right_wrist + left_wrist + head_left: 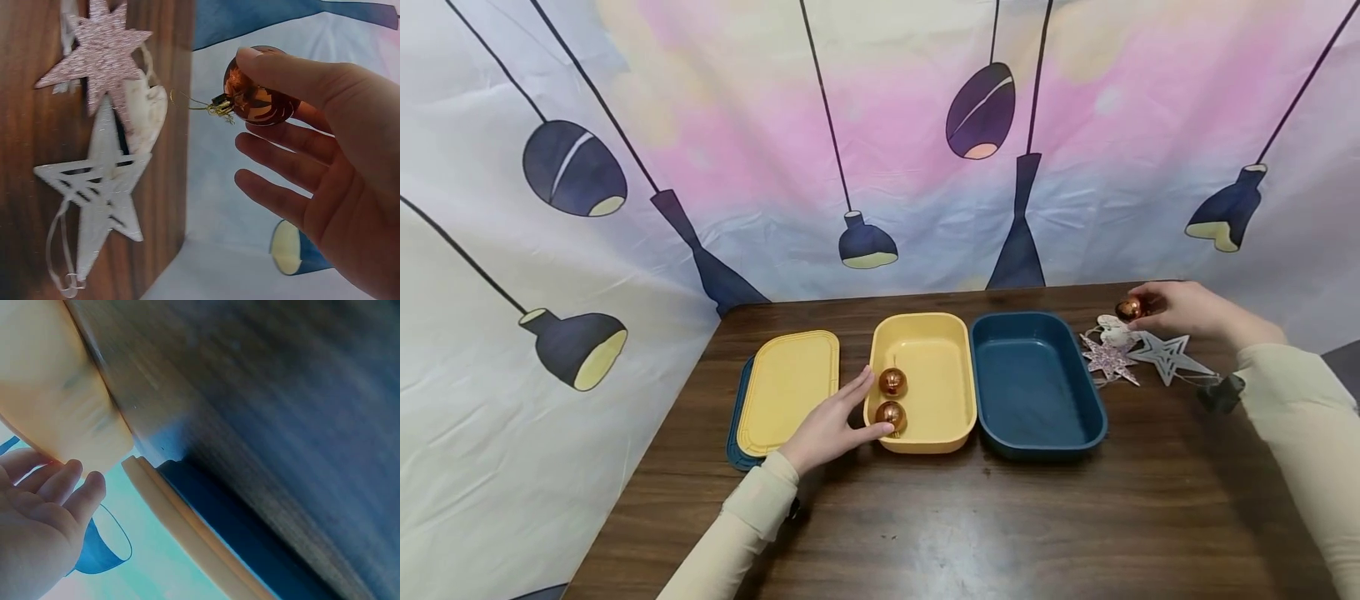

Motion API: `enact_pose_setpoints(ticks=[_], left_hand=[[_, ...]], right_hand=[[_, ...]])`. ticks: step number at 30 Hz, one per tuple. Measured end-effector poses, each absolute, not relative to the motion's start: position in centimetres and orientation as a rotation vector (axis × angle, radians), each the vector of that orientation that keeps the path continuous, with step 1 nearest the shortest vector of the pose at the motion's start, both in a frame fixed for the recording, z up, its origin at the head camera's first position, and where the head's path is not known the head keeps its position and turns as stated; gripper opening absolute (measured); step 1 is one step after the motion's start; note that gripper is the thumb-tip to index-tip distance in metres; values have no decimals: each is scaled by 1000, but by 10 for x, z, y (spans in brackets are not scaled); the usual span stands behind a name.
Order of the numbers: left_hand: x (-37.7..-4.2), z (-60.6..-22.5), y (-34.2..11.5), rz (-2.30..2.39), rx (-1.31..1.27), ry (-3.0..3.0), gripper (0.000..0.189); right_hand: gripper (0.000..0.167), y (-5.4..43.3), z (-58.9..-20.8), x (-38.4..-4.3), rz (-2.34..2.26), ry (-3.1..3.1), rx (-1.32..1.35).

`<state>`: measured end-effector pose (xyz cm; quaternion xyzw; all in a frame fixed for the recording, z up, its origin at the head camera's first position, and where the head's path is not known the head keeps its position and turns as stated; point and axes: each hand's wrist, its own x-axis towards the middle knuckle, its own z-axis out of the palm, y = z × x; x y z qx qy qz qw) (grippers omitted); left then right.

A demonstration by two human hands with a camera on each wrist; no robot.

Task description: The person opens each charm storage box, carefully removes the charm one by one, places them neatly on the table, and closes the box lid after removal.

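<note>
Up at the back right of the table, my right hand (1198, 310) pinches a shiny copper bauble (259, 87) between thumb and fingers; a gold cap and thread hang off it. Below it lie a pink glitter star (1109, 357), a silver star (1169, 357) and a whitish heart-shaped ornament (147, 112). My left hand (826, 427) is at the left wall of a yellow box (936, 383), fingers loosely extended along the rim and thumb over it. Inside that box, along its left side, sit two more copper baubles, one farther back (892, 382) and one nearer (891, 414) beside the thumb.
A dark blue box (1037, 387) stands right beside the yellow one. To the left, a yellow lid (790, 387) lies stacked on a blue lid (739, 433). Behind the brown wooden table (1000, 533) hangs a cloth (917, 125) printed with lamps.
</note>
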<state>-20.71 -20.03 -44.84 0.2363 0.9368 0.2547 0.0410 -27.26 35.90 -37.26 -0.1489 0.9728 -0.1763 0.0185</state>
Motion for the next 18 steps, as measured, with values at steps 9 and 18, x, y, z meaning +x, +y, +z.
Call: enact_pose_setpoints(ticks=[9, 18], left_hand=[[-207, -447, -199, 782, 735, 2854, 100], [-207, -447, -199, 775, 732, 2870, 100]], right_hand=[[56, 365, -398, -266, -608, 2940, -430], [64, 369, -409, -258, -645, 2881, -340]])
